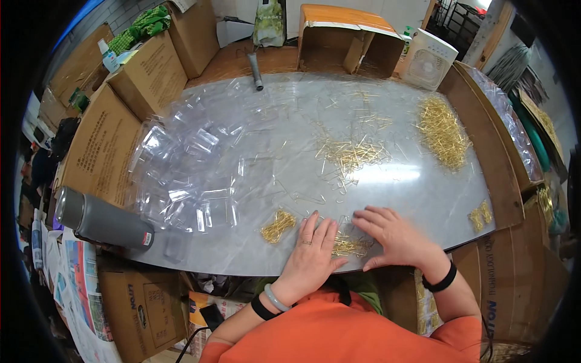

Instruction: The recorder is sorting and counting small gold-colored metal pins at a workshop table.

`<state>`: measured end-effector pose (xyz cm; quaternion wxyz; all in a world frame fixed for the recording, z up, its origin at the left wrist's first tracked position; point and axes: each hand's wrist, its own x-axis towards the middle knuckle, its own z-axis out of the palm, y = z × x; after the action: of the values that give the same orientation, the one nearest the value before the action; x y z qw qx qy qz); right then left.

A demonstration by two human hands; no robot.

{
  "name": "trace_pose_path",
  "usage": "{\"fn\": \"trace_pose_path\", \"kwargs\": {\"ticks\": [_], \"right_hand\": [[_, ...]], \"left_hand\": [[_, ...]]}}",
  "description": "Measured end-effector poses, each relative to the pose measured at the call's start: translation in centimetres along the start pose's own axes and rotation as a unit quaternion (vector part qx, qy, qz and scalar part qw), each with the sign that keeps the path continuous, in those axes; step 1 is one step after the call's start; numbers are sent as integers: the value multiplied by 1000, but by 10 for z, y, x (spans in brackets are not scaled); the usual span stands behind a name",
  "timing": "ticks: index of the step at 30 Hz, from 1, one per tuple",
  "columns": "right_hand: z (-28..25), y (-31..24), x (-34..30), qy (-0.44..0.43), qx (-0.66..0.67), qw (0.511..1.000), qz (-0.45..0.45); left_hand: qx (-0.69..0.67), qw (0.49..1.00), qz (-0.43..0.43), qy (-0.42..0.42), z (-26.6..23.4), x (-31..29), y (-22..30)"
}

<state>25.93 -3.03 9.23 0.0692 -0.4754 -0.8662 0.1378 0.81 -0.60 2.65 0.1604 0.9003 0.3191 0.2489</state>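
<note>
A gray tabletop (439, 202) carries clear plastic pieces (200, 142), gold wire hooks (445, 133) and a gray bottle (109, 221).

The hooks (352, 245) are gold, the tabletop (417, 215) marbled grey.

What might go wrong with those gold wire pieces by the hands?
Some thin gold wire pieces between the bare left hand and right hand might slip off the grey marbled tabletop, since its front edge is close.
They could also tangle, lying bunched together.
The narrow-waisted gold wire bundle beside the left hand might get nudged apart.
</note>
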Motion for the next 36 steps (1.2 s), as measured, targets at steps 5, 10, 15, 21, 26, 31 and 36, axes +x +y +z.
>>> {"fn": "trace_pose_path", "kwargs": {"ticks": [5, 10, 15, 21, 26, 31, 36], "right_hand": [[41, -14, -18, 133, -7, 988, 83], [70, -29, -5, 269, 65, 955, 110], [74, -44, -10, 344, 88, 915, 188], [77, -40, -11, 283, 55, 951, 115], [80, -29, -17, 305, 95, 944, 81], [91, -39, -19, 354, 98, 916, 164], [86, -49, -1, 320, 209, 916, 123]], "left_hand": [[-13, 999, 10, -41, 3, 3, -1], [-17, 999, -9, -42, 6, 0, 0], [-8, 999, -26, -25, 8, -1, 2], [7, 998, -4, -60, 5, 8, 4], [1, 998, -1, -62, 3, 10, 5], [-14, 998, -10, -57, 7, 12, 9], [-18, 999, -3, -47, 14, 13, 7]]}}
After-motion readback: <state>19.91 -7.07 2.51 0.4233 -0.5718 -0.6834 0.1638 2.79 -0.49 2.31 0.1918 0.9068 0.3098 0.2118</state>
